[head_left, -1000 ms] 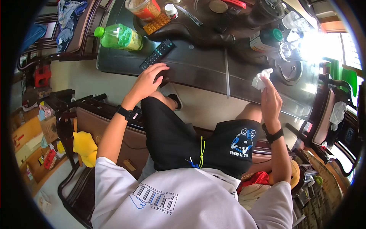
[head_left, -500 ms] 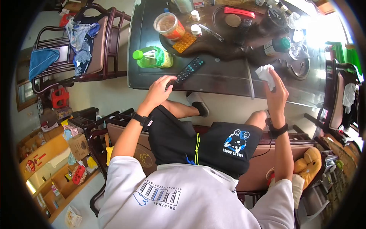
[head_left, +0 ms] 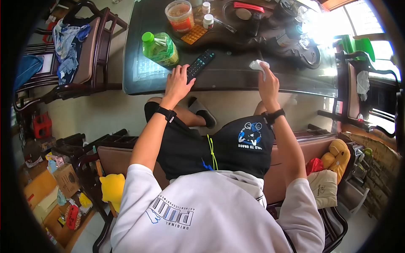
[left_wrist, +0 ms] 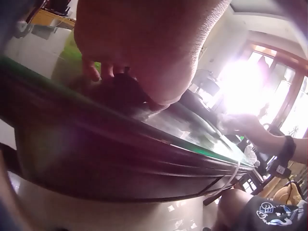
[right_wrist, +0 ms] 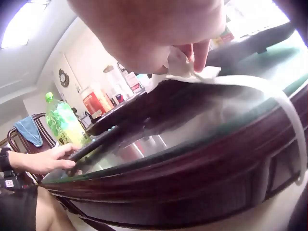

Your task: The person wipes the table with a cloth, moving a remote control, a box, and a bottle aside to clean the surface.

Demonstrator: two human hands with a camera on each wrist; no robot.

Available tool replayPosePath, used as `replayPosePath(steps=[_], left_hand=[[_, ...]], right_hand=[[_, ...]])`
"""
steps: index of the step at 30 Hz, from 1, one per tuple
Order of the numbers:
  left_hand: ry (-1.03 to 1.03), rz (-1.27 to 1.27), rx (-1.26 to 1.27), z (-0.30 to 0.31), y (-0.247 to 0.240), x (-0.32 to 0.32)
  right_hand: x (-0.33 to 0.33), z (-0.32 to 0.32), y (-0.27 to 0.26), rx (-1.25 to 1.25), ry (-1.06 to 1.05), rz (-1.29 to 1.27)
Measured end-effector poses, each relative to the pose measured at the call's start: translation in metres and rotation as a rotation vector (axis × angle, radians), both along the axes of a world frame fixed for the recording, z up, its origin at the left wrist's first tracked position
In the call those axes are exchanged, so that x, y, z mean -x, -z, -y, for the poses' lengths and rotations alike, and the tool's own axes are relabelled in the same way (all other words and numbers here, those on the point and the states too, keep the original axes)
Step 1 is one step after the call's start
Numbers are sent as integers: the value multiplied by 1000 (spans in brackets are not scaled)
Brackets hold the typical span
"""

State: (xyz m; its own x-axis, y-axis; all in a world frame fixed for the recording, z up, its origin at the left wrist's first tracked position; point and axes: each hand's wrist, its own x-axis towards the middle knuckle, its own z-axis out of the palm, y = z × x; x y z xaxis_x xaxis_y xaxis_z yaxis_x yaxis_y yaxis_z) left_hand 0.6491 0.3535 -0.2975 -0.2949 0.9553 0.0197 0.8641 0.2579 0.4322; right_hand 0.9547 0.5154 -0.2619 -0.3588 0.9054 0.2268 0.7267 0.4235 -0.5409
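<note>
At the table's front edge my left hand [head_left: 178, 86] grips the near end of a black remote control [head_left: 200, 64], thumb on one side and fingers on the other. The right wrist view shows this remote control [right_wrist: 98, 144] slanting out of that hand. My right hand [head_left: 268, 86] pinches a crumpled white tissue [head_left: 258, 65] over the tabletop. Seen from the right wrist, the tissue [right_wrist: 185, 67] hangs close over the glass surface. Just beyond the left hand stands a green-capped plastic bottle [head_left: 162, 51] with a green label. In the left wrist view my palm hides the remote control.
The dark table [head_left: 236, 80] has a glass top and a carved tray [head_left: 249, 40]. Farther back are a clear food tub [head_left: 179, 17], an orange blister pack [head_left: 194, 34], a white pill bottle [head_left: 208, 21] and a red packet [head_left: 249, 6]. A wooden chair [head_left: 84, 55] with clothes stands left.
My left hand has moved onto the remote control's near end and taken hold of it. The right hand has shifted left with the tissue in its fingers. The head view has swung about.
</note>
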Motion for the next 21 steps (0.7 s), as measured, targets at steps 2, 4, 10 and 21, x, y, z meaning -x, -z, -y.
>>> replayPosePath(steps=[2, 4, 10, 21], left_hand=[[2, -6, 3, 2, -1, 6], [61, 63, -25, 8, -3, 12], [197, 188, 60, 67, -44, 53], [-430, 28, -39, 162, -5, 146]], right_hand=[[17, -6, 14, -71, -92, -20], [28, -9, 26, -50, -104, -11], [42, -21, 57, -122, -152, 88], [68, -42, 74, -194, -169, 404]])
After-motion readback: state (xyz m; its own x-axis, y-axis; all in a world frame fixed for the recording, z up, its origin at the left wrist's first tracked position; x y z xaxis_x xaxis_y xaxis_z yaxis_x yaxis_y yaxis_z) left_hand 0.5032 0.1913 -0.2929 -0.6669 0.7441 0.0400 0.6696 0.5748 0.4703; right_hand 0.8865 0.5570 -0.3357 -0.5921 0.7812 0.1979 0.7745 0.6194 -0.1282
